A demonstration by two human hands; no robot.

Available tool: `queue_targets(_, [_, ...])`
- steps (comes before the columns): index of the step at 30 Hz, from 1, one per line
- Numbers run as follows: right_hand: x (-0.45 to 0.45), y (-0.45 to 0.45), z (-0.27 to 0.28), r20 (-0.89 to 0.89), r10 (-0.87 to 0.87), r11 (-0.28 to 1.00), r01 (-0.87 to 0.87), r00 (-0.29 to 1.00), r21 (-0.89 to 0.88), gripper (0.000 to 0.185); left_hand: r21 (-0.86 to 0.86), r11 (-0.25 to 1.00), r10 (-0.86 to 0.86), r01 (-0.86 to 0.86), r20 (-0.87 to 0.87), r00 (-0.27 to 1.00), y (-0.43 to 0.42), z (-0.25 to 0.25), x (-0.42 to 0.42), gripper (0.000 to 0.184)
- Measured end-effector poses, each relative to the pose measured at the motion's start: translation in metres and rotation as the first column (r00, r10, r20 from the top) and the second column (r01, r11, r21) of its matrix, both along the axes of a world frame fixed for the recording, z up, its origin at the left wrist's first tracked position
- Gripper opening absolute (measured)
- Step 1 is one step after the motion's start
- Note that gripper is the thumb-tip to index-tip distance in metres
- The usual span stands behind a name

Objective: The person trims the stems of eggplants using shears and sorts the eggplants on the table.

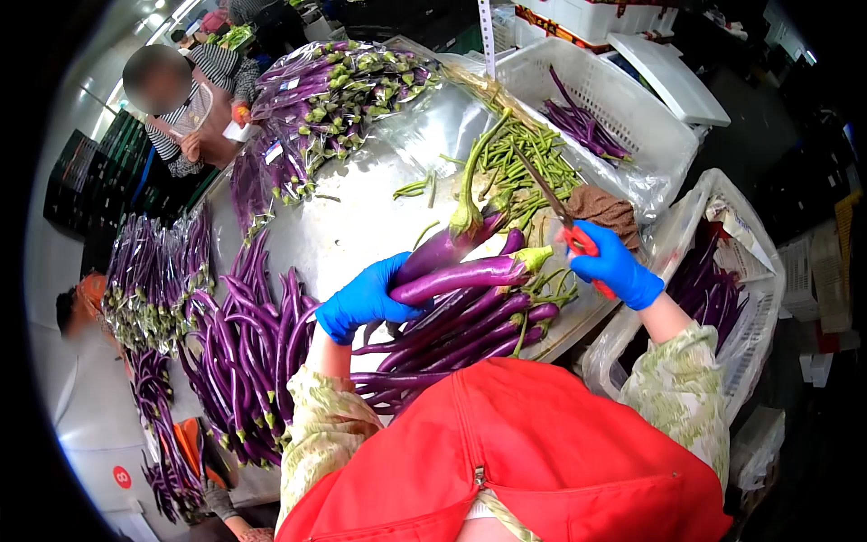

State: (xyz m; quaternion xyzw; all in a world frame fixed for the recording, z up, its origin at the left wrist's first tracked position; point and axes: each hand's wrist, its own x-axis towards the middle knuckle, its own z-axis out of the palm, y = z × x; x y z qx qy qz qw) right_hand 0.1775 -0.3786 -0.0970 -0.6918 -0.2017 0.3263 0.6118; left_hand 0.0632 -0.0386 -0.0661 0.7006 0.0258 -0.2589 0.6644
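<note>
Blue gloves cover both hands. My left hand [368, 298] is closed round the lower ends of two purple eggplants [465, 278], whose green stem ends point up and right. One of them has a long curved stem. My right hand [617, 264] grips red-handled scissors [579, 237], their long dark blades pointing up and left, apart from the eggplants. Beneath the held eggplants lies a pile of eggplants [452, 339] at the near edge of the metal table [361, 221]. Cut green stems [533, 167] are heaped beyond the scissors, beside a brown cloth [603, 212].
Bagged eggplants [348, 99] lie at the table's far side, and more eggplant piles [248, 343] at the left. White crates [632, 99] holding some eggplants stand at the right. A co-worker [203, 108] stands across the table; other people are partly visible at the left.
</note>
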Motion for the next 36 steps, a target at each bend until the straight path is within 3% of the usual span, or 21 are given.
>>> queue_targets(5, [0.017,-0.026,0.021,0.035,0.213,0.977,-0.212,0.976,-0.022,0.054,0.006,0.995,-0.095,0.095,-0.047,0.994,0.002,-0.004,0.005,0.069])
queue_targets(7, [0.021,-0.029,0.032,0.164,0.309,0.947,-0.287,0.937,-0.147,0.060,-0.014,0.992,-0.126,0.125,-0.039,0.991,-0.004,-0.011,0.006,0.068])
queue_targets(8, [0.024,-0.027,0.035,0.222,0.355,0.930,-0.318,0.908,-0.185,0.060,0.056,0.991,-0.124,0.122,0.024,0.992,-0.012,-0.006,0.005,0.056])
queue_targets(9, [0.024,-0.024,0.039,0.276,0.401,0.911,-0.347,0.873,-0.224,0.061,0.070,0.987,-0.146,0.143,0.046,0.988,-0.013,-0.010,0.005,0.056])
queue_targets(11, [0.020,-0.015,0.052,0.316,0.409,0.907,-0.345,0.856,-0.239,0.057,0.102,0.979,-0.187,0.177,0.098,0.978,-0.013,-0.019,0.008,0.055])
queue_targets(13, [0.020,-0.010,0.056,0.296,0.409,0.907,-0.349,0.863,-0.237,0.055,0.098,0.981,-0.175,0.170,0.044,0.984,-0.012,-0.020,0.008,0.055])
queue_targets(17, [0.017,-0.005,0.042,0.368,0.293,0.944,-0.207,0.882,-0.256,0.050,0.111,0.987,-0.122,0.120,0.012,0.992,-0.014,-0.011,0.007,0.056])
queue_targets(20, [0.014,-0.005,0.034,0.442,0.162,0.969,-0.057,0.882,-0.241,0.047,0.179,0.975,-0.149,0.130,0.100,0.984,-0.010,-0.010,0.008,0.056])
queue_targets(21, [0.017,-0.010,0.020,0.593,0.149,0.968,0.006,0.791,-0.251,0.048,0.245,0.964,-0.136,0.103,0.121,0.983,-0.012,-0.001,0.007,0.057])
queue_targets(22, [0.019,-0.011,0.018,0.610,0.156,0.967,0.004,0.777,-0.254,0.052,0.367,0.929,-0.161,0.037,0.312,0.936,-0.002,-0.009,0.006,0.058])
queue_targets(24, [0.041,-0.040,-0.039,0.297,-0.073,0.994,0.093,0.952,-0.056,0.055,0.247,0.959,0.033,-0.141,0.395,0.918,-0.001,0.013,-0.003,0.059])
queue_targets(25, [0.035,-0.023,-0.023,0.237,-0.079,0.992,0.053,0.968,0.115,0.051,0.074,0.962,0.205,-0.264,0.443,0.873,0.003,0.027,-0.016,0.058])
queue_targets(26, [0.043,-0.035,-0.030,0.161,-0.089,0.996,0.089,0.983,0.008,0.046,-0.030,0.917,0.348,-0.398,0.548,0.760,0.010,0.037,-0.022,0.057])
queue_targets(27, [0.036,-0.030,-0.027,0.053,-0.176,0.982,0.172,0.983,0.072,0.043,-0.148,0.857,0.464,-0.493,0.636,0.616,0.019,0.050,-0.031,0.057])
queue_targets(29, [0.027,-0.018,-0.022,-0.037,-0.127,0.964,0.132,0.991,0.231,0.052,-0.408,0.595,0.748,-0.693,0.597,0.291,0.038,0.084,-0.053,0.052])
queue_targets(30, [0.024,-0.013,-0.024,-0.056,-0.118,0.955,0.129,0.991,0.266,0.051,-0.547,0.456,0.814,-0.702,0.576,0.080,0.046,0.103,-0.067,0.048])
queue_targets(31, [0.018,-0.005,-0.023,-0.073,-0.118,0.943,0.135,0.990,0.304,0.049,-0.677,0.324,0.841,-0.661,0.526,-0.127,0.059,0.118,-0.085,0.044])
queue_targets(33, [0.010,0.003,-0.021,-0.142,-0.054,0.949,0.095,0.988,0.300,0.046,-0.803,0.231,0.791,-0.549,0.484,-0.375,0.110,0.116,-0.118,0.037])
queue_targets(35, [0.010,0.010,-0.030,-0.188,0.023,0.941,0.042,0.982,0.337,0.045,-0.930,-0.036,0.718,-0.365,0.230,-0.657,0.158,0.105,-0.158,0.041])
queue_targets(36, [0.006,0.019,-0.028,-0.182,0.001,0.940,0.061,0.983,0.336,0.047,-0.936,-0.124,0.606,-0.330,0.192,-0.772,0.203,0.082,-0.187,0.044])
